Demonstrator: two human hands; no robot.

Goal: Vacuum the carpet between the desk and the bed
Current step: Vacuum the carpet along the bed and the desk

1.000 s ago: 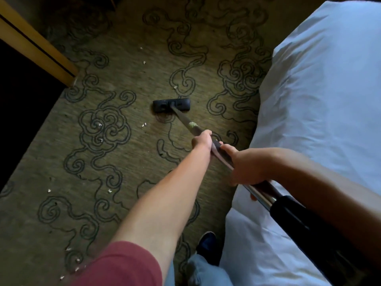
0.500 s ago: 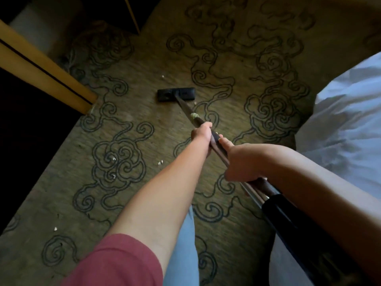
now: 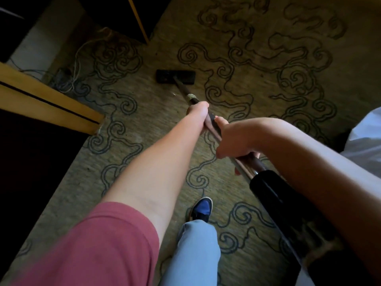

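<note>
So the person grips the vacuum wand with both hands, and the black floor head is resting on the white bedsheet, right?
Not quite. The head view shows both hands, left hand and right hand, gripping the wand, but the black floor head rests on the patterned carpet, not the bedsheet.

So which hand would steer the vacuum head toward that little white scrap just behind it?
Probably the left hand: it grips the wand lowest, nearest the vacuum head and the scrap. The right hand holds higher up, mostly pushing.

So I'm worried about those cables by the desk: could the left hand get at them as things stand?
Probably not: the left hand grips the wand, and the cables lie well off beside the desk.
</note>
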